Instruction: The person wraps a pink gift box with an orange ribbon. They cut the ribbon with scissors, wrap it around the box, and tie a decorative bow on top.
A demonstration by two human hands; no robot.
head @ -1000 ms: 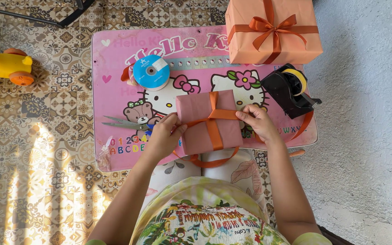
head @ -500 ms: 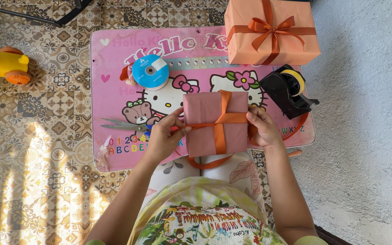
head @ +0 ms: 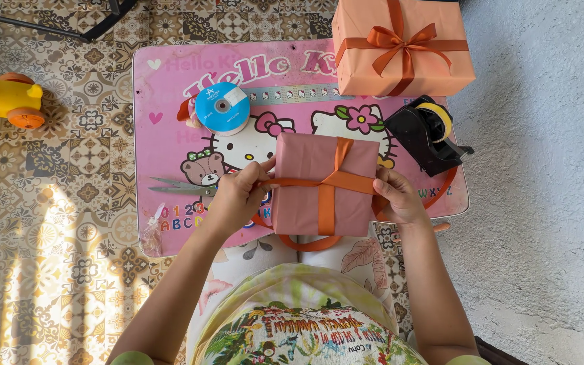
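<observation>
Both hands pinch the orange ribbon (head: 326, 181) crossed over a pink wrapped box (head: 305, 196): left hand (head: 236, 197) and right hand (head: 395, 197) at opposite sides, on the pink bench (head: 170, 88).

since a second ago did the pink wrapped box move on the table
Yes. The pink wrapped box has turned from tilted to square with the pink table edge; the left hand and right hand grip its sides.

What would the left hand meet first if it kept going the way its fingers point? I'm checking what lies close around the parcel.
The left hand points rightward, so it would likely meet the side of the pink wrapped box first, where it already pinches the orange ribbon. Depth is hard to judge.
</observation>
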